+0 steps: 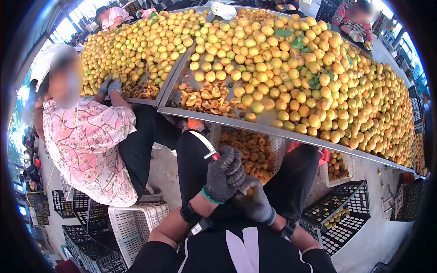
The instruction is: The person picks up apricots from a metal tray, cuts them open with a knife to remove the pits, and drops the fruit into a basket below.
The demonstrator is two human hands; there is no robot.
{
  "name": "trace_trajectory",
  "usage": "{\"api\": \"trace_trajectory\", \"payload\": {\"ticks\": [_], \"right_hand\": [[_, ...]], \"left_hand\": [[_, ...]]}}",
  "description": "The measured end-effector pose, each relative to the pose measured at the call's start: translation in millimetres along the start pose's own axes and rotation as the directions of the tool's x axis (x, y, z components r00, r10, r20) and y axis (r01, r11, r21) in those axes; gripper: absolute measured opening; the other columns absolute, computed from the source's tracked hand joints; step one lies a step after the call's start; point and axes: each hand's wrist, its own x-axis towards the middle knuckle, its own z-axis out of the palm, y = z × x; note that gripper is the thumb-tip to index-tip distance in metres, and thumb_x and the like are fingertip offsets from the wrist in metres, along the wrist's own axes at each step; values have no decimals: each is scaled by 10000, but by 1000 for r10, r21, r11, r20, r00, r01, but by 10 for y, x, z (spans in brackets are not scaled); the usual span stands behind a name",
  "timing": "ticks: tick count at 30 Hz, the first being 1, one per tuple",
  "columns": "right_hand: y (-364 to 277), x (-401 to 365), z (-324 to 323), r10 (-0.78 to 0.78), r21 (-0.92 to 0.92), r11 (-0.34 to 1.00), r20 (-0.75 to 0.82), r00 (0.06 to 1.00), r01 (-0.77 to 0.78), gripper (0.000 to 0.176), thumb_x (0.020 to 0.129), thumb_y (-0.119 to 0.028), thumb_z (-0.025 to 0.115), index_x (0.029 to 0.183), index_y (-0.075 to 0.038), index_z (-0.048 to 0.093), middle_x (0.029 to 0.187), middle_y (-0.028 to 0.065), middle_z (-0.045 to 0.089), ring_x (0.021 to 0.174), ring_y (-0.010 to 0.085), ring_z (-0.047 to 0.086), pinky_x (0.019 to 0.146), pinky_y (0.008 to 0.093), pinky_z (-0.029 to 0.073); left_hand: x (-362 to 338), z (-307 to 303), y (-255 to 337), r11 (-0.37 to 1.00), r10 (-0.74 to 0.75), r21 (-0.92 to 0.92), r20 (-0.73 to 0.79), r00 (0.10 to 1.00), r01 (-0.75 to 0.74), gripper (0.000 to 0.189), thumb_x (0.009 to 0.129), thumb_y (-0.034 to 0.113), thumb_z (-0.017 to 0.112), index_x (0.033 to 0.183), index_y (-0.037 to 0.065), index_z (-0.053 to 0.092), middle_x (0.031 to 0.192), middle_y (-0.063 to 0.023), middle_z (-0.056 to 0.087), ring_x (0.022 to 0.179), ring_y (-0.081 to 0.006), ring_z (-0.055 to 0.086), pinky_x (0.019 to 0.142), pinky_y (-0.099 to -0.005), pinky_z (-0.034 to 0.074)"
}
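Note:
My left hand (224, 176), in a dark grey glove with a green cuff, is closed round the red handle of a knife (203, 142). Its pale curved blade points up and to the left. Beside it, my right hand (258, 200), in a lighter grey glove, has its fingers wrapped round an apricot (250, 192), mostly hidden by the glove. The two hands are close together over my lap. Just beyond them, between my knees, a white crate (278, 152) holds many apricot halves (250, 148).
A metal-rimmed table (236, 122) carries a large heap of whole apricots (273, 68) and some cut pieces (207, 96). At my left sits a person in a floral shirt (91, 145). White (136, 223) and black crates (341, 218) stand on the floor on both sides.

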Motion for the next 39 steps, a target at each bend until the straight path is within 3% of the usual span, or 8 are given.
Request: {"api": "trace_trajectory", "payload": {"ticks": [2,7,11,15,17,24,32,39], "right_hand": [[0,15,26,179,563,816,-23,984,-136,262,916,21,549,1112,-89,415,934,48,482,810,155,529,673,271,470],[-96,100,-181,336,793,507,180,925,-338,396,907,35,545,1259,-75,400,1173,107,513,989,210,570,808,311,489],[-215,192,-304,441,876,315,205,874,-364,539,910,70,495,1398,-73,318,1365,131,433,1131,250,555,915,355,494],[-264,244,-284,395,795,489,167,903,-360,518,916,77,475,1392,-63,328,1359,118,432,1148,248,547,958,384,482],[-265,233,-258,306,572,738,191,933,-359,488,927,68,469,1381,-54,339,1330,115,451,1135,227,547,961,383,487],[-293,220,-253,445,588,660,197,874,-468,420,942,15,496,1335,-50,362,1225,114,505,1050,184,564,822,304,536],[-216,170,-225,505,635,582,208,838,-508,324,948,-100,566,1191,-59,356,1008,102,575,781,153,602,606,244,501],[-125,378,-204,636,766,422,131,760,-485,224,951,-188,569,1144,-90,512,792,80,618,631,123,576,517,210,432]], "left_hand": [[9,49,-36,1000,17,16,-26,1000,-17,162,971,204,533,954,54,590,562,10,414,387,-101,364,358,-256,310],[65,122,116,992,113,60,-9,994,-112,154,973,205,532,960,62,587,570,6,421,397,-104,375,375,-255,340],[35,215,299,954,265,75,246,932,-291,109,964,176,550,957,71,579,644,-21,498,425,-102,403,388,-252,368],[10,87,142,941,278,135,221,935,-311,94,917,113,622,991,69,586,832,-75,618,507,-108,506,427,-255,430],[-3,29,84,935,293,141,206,934,-324,157,883,79,662,1020,70,585,942,-91,647,652,-129,608,488,-250,480],[-78,2,-30,974,147,164,52,988,-154,165,915,121,631,1057,67,569,975,-99,639,766,-140,638,543,-242,506],[-15,70,-67,983,47,177,-44,998,-39,114,964,162,558,986,54,588,684,-15,524,470,-87,401,412,-240,345],[270,149,-27,936,312,197,-79,947,-292,72,954,139,554,931,74,576,626,-3,472,455,-101,397,400,-251,334]]}}
